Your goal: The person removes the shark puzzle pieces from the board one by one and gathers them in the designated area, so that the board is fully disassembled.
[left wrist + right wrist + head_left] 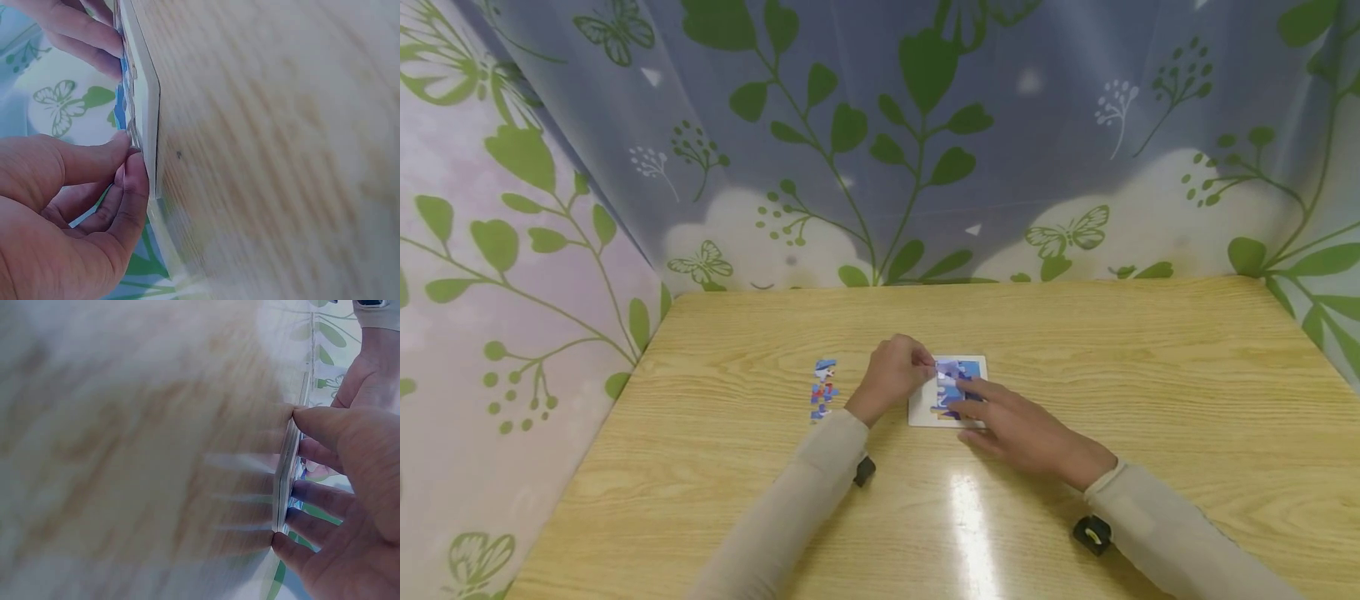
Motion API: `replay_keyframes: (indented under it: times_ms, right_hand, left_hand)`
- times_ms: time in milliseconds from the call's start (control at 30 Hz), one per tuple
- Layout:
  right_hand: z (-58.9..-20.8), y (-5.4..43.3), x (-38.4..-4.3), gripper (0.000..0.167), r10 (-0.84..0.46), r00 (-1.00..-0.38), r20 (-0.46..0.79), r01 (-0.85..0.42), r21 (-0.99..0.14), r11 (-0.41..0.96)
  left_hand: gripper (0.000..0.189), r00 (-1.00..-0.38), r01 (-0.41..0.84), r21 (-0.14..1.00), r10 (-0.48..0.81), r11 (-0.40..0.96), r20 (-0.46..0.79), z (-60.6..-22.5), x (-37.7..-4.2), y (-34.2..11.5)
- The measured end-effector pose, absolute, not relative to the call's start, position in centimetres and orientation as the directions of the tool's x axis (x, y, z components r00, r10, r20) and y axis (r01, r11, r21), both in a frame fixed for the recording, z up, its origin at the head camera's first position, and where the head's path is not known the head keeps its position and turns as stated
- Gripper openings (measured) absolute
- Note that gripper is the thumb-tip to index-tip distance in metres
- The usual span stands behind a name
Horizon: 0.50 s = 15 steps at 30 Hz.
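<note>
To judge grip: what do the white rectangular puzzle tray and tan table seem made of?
White puzzle tray: perhaps matte cardboard or thin wood, given its pale edge and unshiny surface. Tan table: glossy wood or laminate, showing grain and bright reflection.

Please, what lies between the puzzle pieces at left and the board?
In the head view, a strip of bare tabletop, then the left hand, partly over the board.

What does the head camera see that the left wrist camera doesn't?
Only the head view shows a separate group of blue, red and white puzzle pieces and the beige fabric sleeves. Only the left wrist view shows a dark speck on the pale brown wooden table. Both show that table, the white rectangular puzzle board, the left hand, the right hand and the green-leaved cloth.
</note>
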State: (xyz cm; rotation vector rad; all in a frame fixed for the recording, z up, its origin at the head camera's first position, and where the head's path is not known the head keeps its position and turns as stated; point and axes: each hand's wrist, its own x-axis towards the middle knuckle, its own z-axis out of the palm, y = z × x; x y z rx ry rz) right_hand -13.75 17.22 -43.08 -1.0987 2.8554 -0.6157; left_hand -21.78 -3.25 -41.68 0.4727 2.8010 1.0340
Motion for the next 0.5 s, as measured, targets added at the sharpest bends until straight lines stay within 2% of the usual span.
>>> replay_keyframes:
  times_ms: [500]
  right_hand:
    - [-43.00,17.20,-13.69,0.038,-0.647,-0.753,0.120,-0.637,-0.375,0.673]
  left_hand:
    - [0.004,-0.950,0.227,0.699,0.312,0.678,0.006,-41.79,-21.73,-3.43]
